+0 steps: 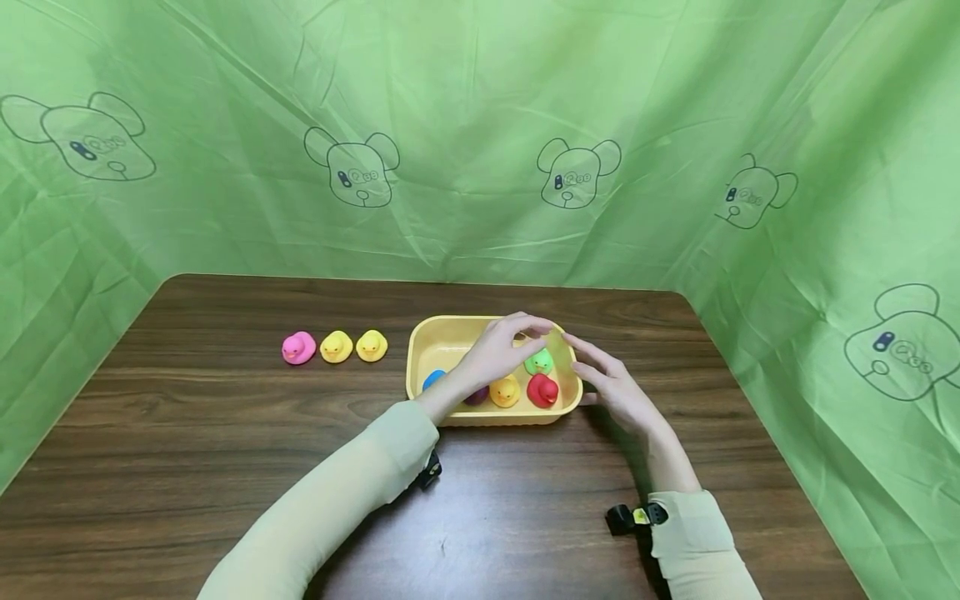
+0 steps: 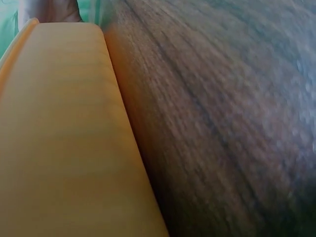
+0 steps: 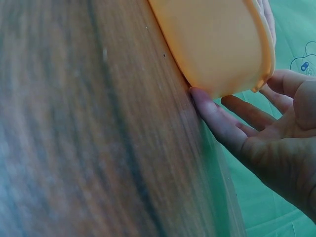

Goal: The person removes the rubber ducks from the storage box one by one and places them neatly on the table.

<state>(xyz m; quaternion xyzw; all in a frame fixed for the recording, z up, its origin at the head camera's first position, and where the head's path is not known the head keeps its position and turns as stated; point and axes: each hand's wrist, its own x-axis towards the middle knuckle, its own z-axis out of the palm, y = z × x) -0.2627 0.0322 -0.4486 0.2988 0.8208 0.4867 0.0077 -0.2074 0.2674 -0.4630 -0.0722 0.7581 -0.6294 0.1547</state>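
A yellow plastic basin (image 1: 442, 333) sits on the table with several toy ducks inside: a red duck (image 1: 542, 391), an orange duck (image 1: 505, 391), a green duck (image 1: 539, 362), a purple duck (image 1: 477, 397) and something blue (image 1: 433, 379), partly hidden by the left arm. My left hand (image 1: 501, 350) reaches over the basin, thumb and fingers apart, just above and left of the green duck. At the basin's right end, my right hand (image 1: 618, 392) rests its spread fingertips on the outer wall; the right wrist view shows these fingers (image 3: 217, 118) against the basin.
Left of the basin, a pink duck (image 1: 298, 348) and two yellow ducks, one in the middle (image 1: 336, 347) and one at the right (image 1: 371, 346), stand in a row on the wooden table (image 1: 225, 433). Green cloth (image 1: 465, 233) hangs behind and beside the table.
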